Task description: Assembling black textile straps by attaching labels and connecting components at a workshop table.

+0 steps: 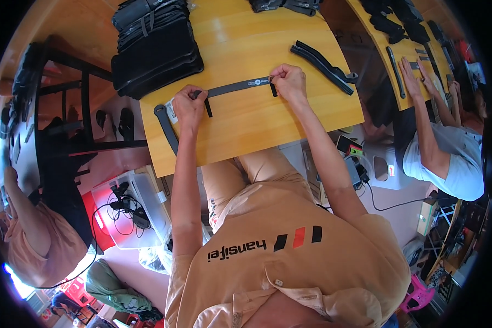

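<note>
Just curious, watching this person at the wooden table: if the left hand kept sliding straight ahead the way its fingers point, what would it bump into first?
Probably the stack of black padded pieces at the table's far left corner. The left hand pinches the dark strap, fingers pointing away across bare wooden table. Its exact heading is hard to judge.

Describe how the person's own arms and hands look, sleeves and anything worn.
Both forearms are bare; left hand and right hand show no gloves, and no watch or ring that I can make out. Short sleeves of a light peach collared shirt end near the elbows.
</note>
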The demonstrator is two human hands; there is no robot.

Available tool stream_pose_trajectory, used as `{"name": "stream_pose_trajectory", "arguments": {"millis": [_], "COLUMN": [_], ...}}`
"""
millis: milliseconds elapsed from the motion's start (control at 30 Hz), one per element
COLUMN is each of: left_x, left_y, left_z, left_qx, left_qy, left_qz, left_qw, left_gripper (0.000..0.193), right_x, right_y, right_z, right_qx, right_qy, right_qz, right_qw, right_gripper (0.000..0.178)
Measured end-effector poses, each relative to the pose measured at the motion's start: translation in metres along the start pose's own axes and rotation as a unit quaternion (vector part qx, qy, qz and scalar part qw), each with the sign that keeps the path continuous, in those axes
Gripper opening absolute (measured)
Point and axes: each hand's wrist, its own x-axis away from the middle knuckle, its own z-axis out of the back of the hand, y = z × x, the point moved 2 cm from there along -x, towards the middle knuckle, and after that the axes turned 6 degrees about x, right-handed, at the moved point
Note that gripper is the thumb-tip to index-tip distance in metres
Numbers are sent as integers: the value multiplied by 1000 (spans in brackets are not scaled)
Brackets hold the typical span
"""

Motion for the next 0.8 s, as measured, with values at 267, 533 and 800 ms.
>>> {"name": "stream_pose_trajectory", "arguments": {"millis": [267, 533, 800], "left_x": [3, 4, 9], "left_y": [4, 1, 7], "left_z": [1, 0, 1], "left_qx": [3, 14, 10], "left_qy": [8, 14, 55], "left_qz": [1, -20, -30], "left_qw": [1000, 1000, 998], "left_gripper": [14, 19, 18], "right_x": [2, 2, 0], "right_y": [-3, -7, -8], "right_z": [2, 6, 8], "right_qx": [15, -9, -35], "right_qy": [-4, -16, -35], "right_qz": [-5, -18, -20], "right_qw": [1000, 1000, 999], "right_gripper": [3, 5, 4]}}
